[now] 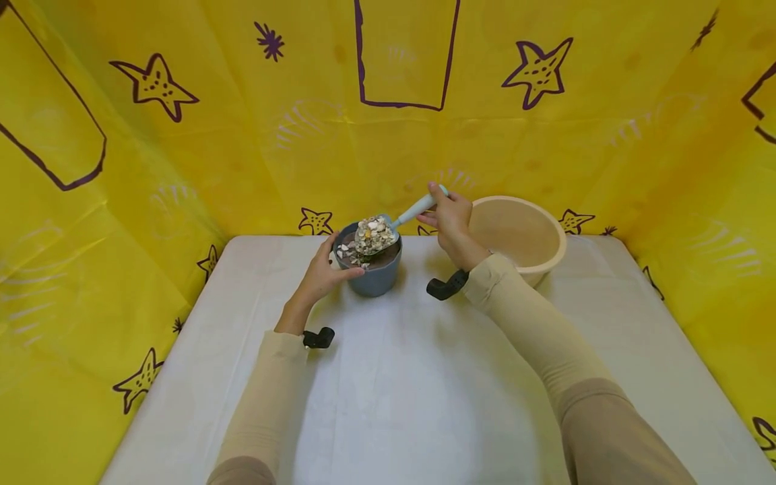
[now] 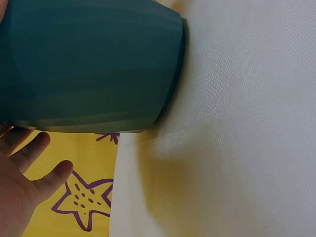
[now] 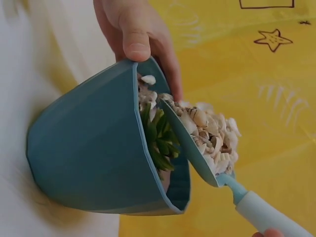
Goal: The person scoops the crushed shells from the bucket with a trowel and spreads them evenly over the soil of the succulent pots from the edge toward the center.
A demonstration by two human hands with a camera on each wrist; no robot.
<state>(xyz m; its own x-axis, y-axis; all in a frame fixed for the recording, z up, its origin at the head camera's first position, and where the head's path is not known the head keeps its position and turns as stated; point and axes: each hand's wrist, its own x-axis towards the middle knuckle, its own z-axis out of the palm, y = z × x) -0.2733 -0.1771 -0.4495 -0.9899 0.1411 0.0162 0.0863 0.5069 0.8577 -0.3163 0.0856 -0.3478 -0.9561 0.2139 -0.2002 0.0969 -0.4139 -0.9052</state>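
Note:
A blue-grey flower pot (image 1: 372, 281) stands on the white-covered table near the far edge. My left hand (image 1: 320, 277) grips its rim from the left, thumb on the near side and fingers round the far side. A small green succulent (image 3: 160, 140) grows in the pot, with white shell pieces (image 3: 148, 79) on the soil beside it. Over the pot's mouth is a light-blue garden trowel (image 3: 195, 155), heaped with crushed shells (image 3: 212, 131) and tilted toward the pot. My right hand (image 1: 453, 219) holds the trowel by its handle (image 1: 418, 207), up and to the right of the pot.
A cream round basin (image 1: 539, 271) stands to the right, partly behind my right wrist and sleeve. Yellow sheeting (image 1: 242, 155) with drawn starfish walls the table (image 1: 388, 391) at the back and sides. Each wrist carries a black camera mount (image 1: 447, 285).

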